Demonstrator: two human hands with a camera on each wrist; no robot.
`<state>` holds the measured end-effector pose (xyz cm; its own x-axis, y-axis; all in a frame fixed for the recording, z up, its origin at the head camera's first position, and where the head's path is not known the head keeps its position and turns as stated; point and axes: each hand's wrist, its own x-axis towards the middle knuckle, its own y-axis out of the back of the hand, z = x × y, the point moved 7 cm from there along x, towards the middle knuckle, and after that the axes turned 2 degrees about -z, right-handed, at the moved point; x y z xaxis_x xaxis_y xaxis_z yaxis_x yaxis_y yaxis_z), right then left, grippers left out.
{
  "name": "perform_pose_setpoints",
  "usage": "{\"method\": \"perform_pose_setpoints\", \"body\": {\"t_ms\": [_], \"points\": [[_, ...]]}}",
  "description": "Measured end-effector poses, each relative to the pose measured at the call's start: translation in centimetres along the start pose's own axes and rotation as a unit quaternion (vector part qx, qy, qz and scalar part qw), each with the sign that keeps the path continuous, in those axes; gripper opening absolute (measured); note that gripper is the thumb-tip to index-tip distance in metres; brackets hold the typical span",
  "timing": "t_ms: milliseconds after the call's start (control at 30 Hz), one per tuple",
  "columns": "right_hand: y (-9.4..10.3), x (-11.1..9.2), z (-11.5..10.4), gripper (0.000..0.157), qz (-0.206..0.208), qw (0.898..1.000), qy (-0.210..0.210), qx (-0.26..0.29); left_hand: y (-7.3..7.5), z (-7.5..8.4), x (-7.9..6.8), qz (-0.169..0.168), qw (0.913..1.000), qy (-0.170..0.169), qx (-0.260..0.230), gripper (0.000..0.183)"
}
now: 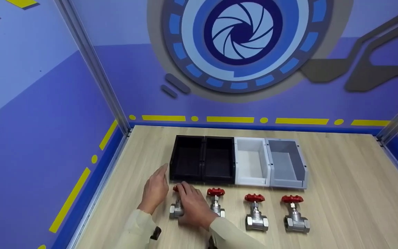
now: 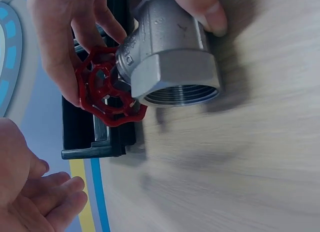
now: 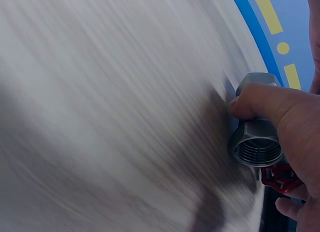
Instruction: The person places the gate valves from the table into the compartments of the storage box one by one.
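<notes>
My right hand (image 1: 195, 205) grips the leftmost gate valve (image 1: 175, 210), a silver body with a red handwheel. In the right wrist view the thumb lies across the valve body (image 3: 257, 127). The left wrist view shows fingers at the red handwheel (image 2: 104, 89) and a threaded port facing the camera. My left hand (image 1: 155, 188) is beside the left black bin (image 1: 187, 162), its fingers extended and holding nothing. Another valve (image 1: 216, 204) stands just right of my right hand, partly hidden by it. Two more valves, one (image 1: 256, 219) and another (image 1: 296, 221), stand farther right.
Behind the valves, a second black bin (image 1: 219, 166), a white bin (image 1: 250, 162) and a grey bin (image 1: 287, 166) continue the row. They sit on a wooden table (image 1: 351, 193). Printed blue panels (image 1: 123, 79) border the table at the back and sides.
</notes>
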<state>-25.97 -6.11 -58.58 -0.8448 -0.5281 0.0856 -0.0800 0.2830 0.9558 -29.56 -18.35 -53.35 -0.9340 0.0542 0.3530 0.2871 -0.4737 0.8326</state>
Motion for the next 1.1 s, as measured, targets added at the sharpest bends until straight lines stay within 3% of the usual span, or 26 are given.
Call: {"method": "perform_pose_setpoints", "body": {"t_ms": [400, 633, 1100], "points": [[0.9, 0.2, 0.4, 0.11, 0.015, 1.0, 0.015, 0.003, -0.5, -0.4, 0.6, -0.02, 0.9998, 0.0, -0.006, 0.038], [1.6, 0.2, 0.5, 0.109, 0.032, 0.999, 0.021, -0.008, -1.1, -0.4, 1.1, -0.033, 0.9988, -0.032, -0.016, 0.04], [2.4, 0.3, 1.0, 0.108, 0.011, 1.0, 0.015, 0.019, -2.2, -0.8, 1.9, -0.078, 0.9966, -0.021, -0.012, 0.049]]}}
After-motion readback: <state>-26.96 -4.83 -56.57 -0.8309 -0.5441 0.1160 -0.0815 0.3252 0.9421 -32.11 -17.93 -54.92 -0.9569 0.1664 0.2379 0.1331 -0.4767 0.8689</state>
